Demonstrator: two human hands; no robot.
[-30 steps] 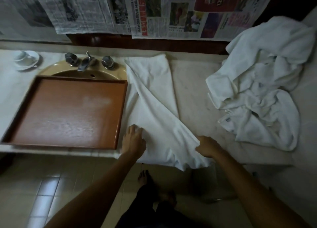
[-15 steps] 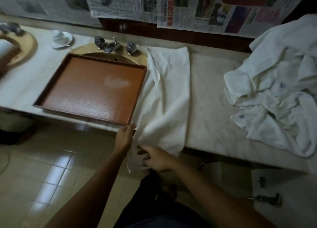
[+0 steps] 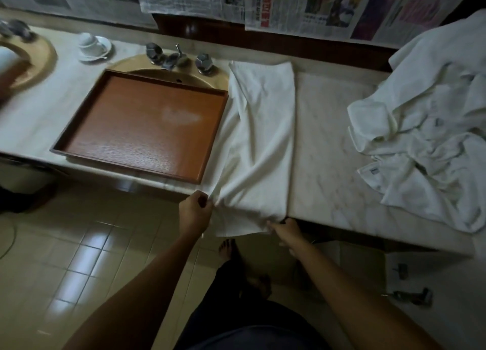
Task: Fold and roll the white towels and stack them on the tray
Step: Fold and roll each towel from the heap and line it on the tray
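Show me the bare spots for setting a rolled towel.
Free: the tray floor, and the marble strip between the folded towel and the towel heap. Crowded: the heap's right end.

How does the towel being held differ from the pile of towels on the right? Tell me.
The held towel lies folded in a long narrow strip across the counter; the towel pile is crumpled in a loose heap. The held towel sits right beside the tray, its near end over the counter edge, gripped by the left hand and right hand; nobody touches the pile, well away from the tray. Both are white cloth.
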